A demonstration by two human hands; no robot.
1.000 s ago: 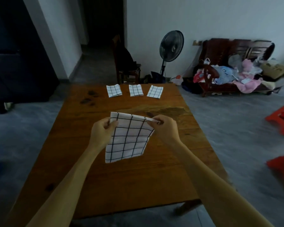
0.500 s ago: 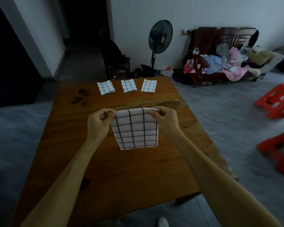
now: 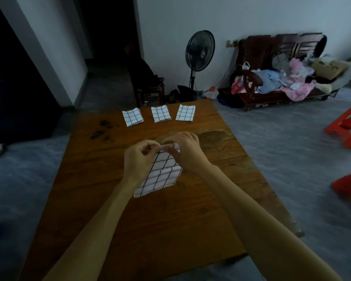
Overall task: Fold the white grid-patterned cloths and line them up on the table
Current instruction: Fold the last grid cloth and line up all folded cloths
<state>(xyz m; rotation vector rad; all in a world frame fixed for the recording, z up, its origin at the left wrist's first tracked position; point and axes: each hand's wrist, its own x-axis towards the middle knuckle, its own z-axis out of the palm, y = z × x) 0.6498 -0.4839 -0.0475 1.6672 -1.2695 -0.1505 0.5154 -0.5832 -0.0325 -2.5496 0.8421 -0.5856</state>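
Over the middle of the table [image 3: 101,199], we've got both hands up w/ a cloth [image 3: 160,175] hanging between them. Left hand [image 3: 139,161] and right hand [image 3: 187,152] each pinch its top edge, close together, prob. so the halves meet for the next fold. Lower part drapes toward the tabletop. Along the far edge, three folded cloths [image 3: 161,114] sit in a row, apart; this one likely goes beside them.

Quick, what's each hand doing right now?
Left hand: pinching the top edge of the grid cloth.
Right hand: pinching the same top edge.
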